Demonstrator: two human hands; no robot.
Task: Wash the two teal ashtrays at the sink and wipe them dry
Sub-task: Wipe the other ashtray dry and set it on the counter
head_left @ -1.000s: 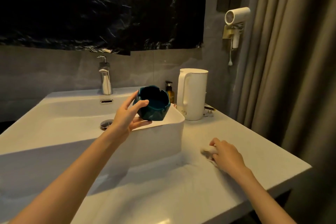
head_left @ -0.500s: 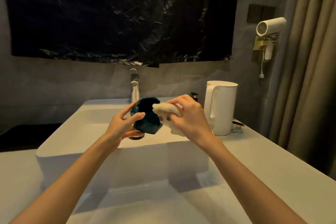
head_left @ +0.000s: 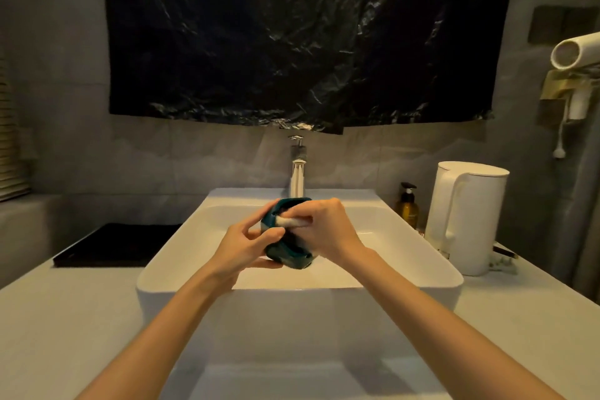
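One teal ashtray (head_left: 285, 253) is held tilted over the white basin (head_left: 431, 266), its opening turned toward me. My left hand (head_left: 246, 245) grips its left side and underside. My right hand (head_left: 324, 230) is closed on a wad of white tissue (head_left: 292, 221) and presses it into the ashtray's hollow. Much of the ashtray is covered by both hands. A second ashtray is not in view.
The chrome tap (head_left: 298, 172) stands behind the basin. On the right counter are an amber pump bottle (head_left: 407, 206) and a white kettle (head_left: 467, 214). A black tray (head_left: 113, 243) lies on the left counter. A hair dryer (head_left: 574, 52) hangs on the right wall.
My right hand picked the tissue off the right counter, brought it to the ashtray and now has it pushed inside. The ashtray stayed in my left hand over the basin.
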